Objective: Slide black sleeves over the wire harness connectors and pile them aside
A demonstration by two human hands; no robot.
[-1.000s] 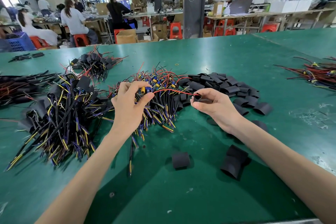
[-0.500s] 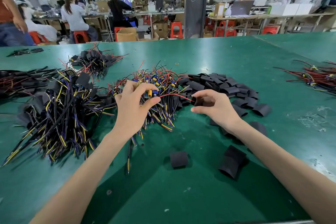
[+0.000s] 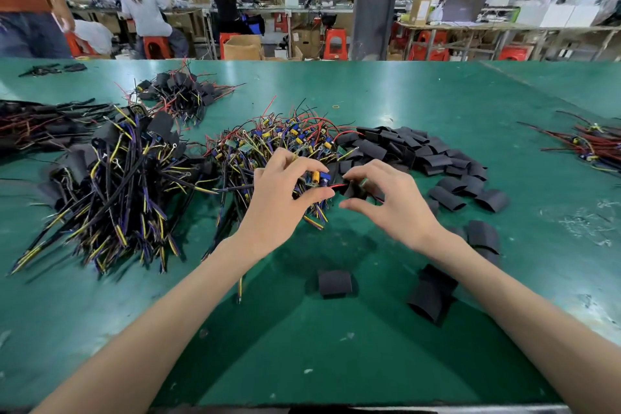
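While a second ago the hands stood well apart with a red wire stretched between them, they are now drawn close together over the green table, almost fingertip to fingertip. The left hand pinches the connector (the end with the yellow and blue parts) between thumb and fingers, just in front of the heap of bare harnesses. The right hand holds a black sleeve in a narrow curl of thumb and forefinger, and the wire seems to run into it. So the sleeve has travelled along the wire and sits just beside the connector, not yet over it. The step looks nearly done: one last push should cover the connector, and then the piece can join the finished pile on the left. The heap of sleeves lies near the right hand.
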